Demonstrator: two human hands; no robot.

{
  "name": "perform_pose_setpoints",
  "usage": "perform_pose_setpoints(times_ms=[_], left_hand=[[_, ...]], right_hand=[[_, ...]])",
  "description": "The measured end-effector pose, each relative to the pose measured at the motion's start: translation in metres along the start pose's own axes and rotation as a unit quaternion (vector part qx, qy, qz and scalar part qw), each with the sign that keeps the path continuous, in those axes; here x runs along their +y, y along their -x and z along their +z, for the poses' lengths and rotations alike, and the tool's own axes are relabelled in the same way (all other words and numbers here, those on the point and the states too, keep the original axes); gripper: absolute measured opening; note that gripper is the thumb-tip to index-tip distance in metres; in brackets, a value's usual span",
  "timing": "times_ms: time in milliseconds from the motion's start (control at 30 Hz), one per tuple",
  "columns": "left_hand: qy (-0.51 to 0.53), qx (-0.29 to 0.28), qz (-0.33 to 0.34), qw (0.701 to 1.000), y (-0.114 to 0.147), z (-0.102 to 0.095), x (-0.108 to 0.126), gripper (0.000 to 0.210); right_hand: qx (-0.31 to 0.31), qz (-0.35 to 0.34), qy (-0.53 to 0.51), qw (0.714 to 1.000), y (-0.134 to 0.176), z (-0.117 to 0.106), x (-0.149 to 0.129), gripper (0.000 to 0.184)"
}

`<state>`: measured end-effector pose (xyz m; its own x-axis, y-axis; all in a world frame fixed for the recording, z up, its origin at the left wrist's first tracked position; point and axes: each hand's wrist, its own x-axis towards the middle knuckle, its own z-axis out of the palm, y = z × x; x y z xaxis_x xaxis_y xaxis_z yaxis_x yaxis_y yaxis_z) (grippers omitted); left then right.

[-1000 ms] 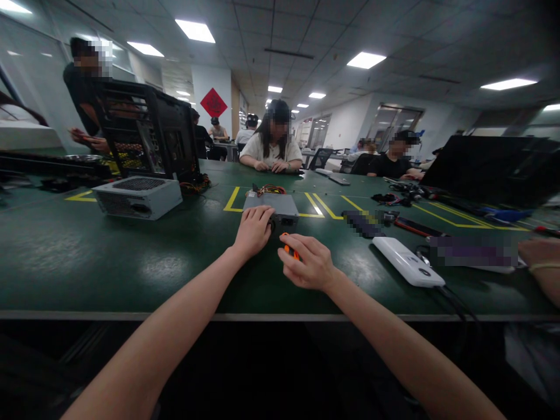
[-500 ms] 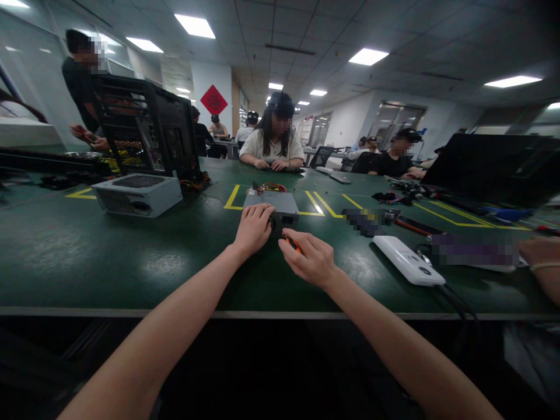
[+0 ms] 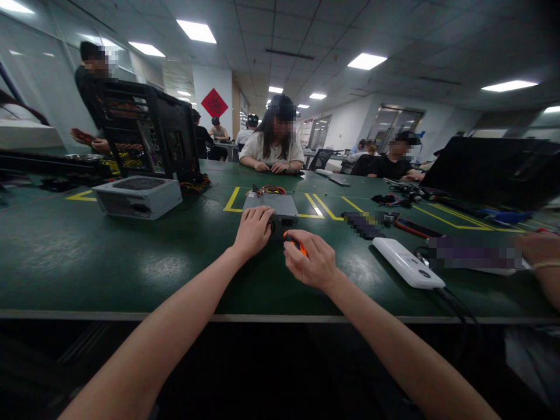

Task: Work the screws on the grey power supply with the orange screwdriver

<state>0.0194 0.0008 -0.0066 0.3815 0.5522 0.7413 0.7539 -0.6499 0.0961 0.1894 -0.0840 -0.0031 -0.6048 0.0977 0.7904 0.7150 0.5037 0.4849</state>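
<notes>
A grey computer power supply lies on the green table, its wires bunched at the far end. My left hand is curled over its near left corner and grips it. In my right hand is a screwdriver with an orange and black handle, wrapped in closed fingers. The handle sits just right of and below the power supply's near face. Its shaft and tip cannot be made out, so I cannot tell whether it touches the unit.
To the left stand a second, larger power supply and an open black computer case. A white power bank-like device with cables lies to the right, beyond it a black monitor. A person sits opposite.
My right hand has shifted slightly right and toward me with the screwdriver, and more of the orange handle shows. My left hand stays on the power supply.
</notes>
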Motion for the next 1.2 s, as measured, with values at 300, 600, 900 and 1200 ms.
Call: perform_pose_setpoints(times_ms=[300, 600, 900, 1200], left_hand=[[0.006, -0.002, -0.007, 1.0, 0.0, 0.0, 0.001, 0.039], [-0.002, -0.001, -0.001, 1.0, 0.0, -0.001, 0.0, 0.038], [0.001, 0.0, 0.0, 1.0, 0.0, -0.001, 0.0, 0.038], [-0.008, 0.0, 0.002, 1.0, 0.001, 0.001, -0.002, 0.038]], right_hand=[[0.02, 0.012, 0.014, 1.0, 0.0, 0.001, -0.001, 0.029], [0.04, -0.005, 0.035, 0.999, -0.003, -0.001, -0.003, 0.027], [0.022, -0.04, 0.029, 0.999, 0.0, 0.0, -0.005, 0.025], [-0.037, -0.052, -0.023, 0.998, -0.009, -0.008, -0.007, 0.02]])
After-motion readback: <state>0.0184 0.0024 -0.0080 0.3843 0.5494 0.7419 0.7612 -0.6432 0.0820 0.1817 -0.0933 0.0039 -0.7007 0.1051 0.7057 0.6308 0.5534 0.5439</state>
